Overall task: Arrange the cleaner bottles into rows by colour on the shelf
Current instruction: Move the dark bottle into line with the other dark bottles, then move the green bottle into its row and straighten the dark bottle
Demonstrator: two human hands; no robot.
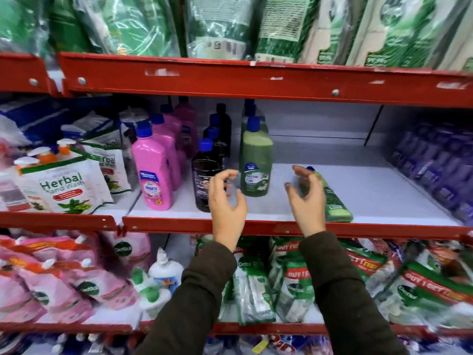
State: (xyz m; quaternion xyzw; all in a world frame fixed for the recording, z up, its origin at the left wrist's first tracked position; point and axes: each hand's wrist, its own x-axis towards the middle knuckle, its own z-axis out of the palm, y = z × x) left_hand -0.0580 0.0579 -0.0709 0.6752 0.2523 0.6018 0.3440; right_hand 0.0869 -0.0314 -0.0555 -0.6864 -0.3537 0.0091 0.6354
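A: Cleaner bottles of pink plastic with blue caps (155, 172) are standing upright in a file on the white shelf board with the red metal front lip (371, 190), at about nine o'clock from the hands, the row running straight back toward twelve.

B: And the dark ones?

A: Dark, near-black bottles with blue caps (204, 175) are forming the next file, just beside the pink one at its three o'clock side. Olive-green bottles with blue caps (256, 160) are standing in a third file, again at three o'clock of the dark row.

B: What are the hands doing?

A: Both are sticking out of dark brown sleeves (204, 290). The left hand (226, 203) is hanging released, fingers curled and spread, in front of the foremost dark bottle, gripping nothing. The right hand (307, 198) is also loosened, fingers bent, thumb pointing toward nine o'clock.

B: Is it touching anything?

A: A lighter green bottle with a blue cap (335, 203) is lying on its side on the board, cap toward twelve o'clock, base near the red lip. It is just beside the right hand at three o'clock; whether the fingers are touching it I cannot tell.

B: Anything else nearby?

A: White pouches printed "Herbal Hand Wash" (66, 185) are leaning at nine o'clock, and purple packs (435, 165) are stacked at three o'clock on the same level.
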